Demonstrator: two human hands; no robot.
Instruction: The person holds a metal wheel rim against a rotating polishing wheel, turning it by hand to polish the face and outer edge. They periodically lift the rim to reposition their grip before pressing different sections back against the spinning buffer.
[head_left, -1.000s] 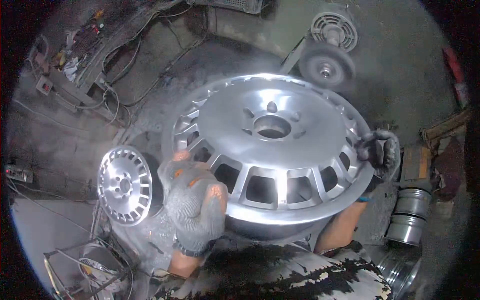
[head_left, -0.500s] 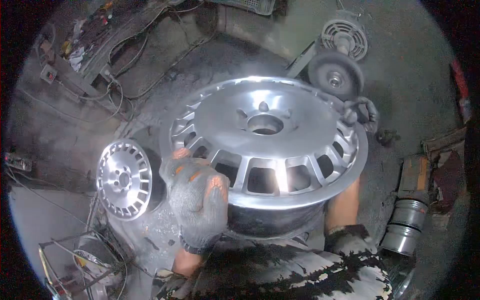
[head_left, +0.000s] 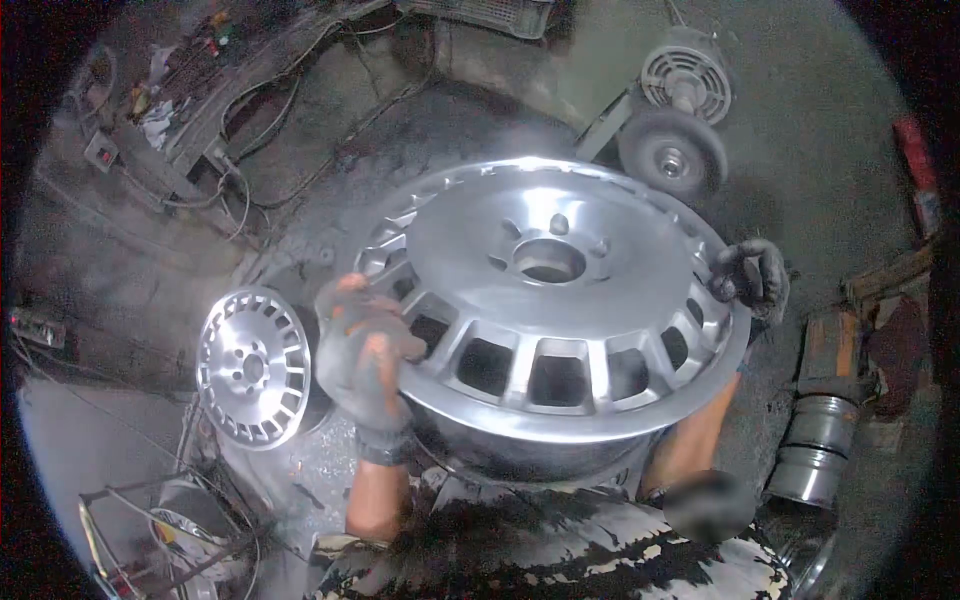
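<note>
A large silver alloy wheel rim (head_left: pixel 480 300) lies tilted in front of my body, its slotted face turned up. My left hand (head_left: pixel 368 345), in a grey glove with orange patches, is closed around the rim's left edge, with fingers at a slot. On the opposite side, my right hand (head_left: pixel 752 280), in a dark glove, grips the right edge with its fingers hooked over the lip. Beyond the rim, a round buffing wheel (head_left: pixel 672 155) sits on the shaft of a motor (head_left: pixel 688 82), apart from the rim's far edge.
A second slotted wheel rim (head_left: pixel 253 370) stands on the left. Metal cylinders (head_left: pixel 815 445) and a cardboard box (head_left: pixel 828 350) are at the right. Cables (head_left: pixel 235 165) and a socket box (head_left: pixel 101 152) run along the back left. A metal frame (head_left: pixel 165 540) stands at lower left.
The large rim has shifted slightly right and towards me, drawing away from the buffing wheel. My left hand has moved up and left; my right hand has moved right and down.
</note>
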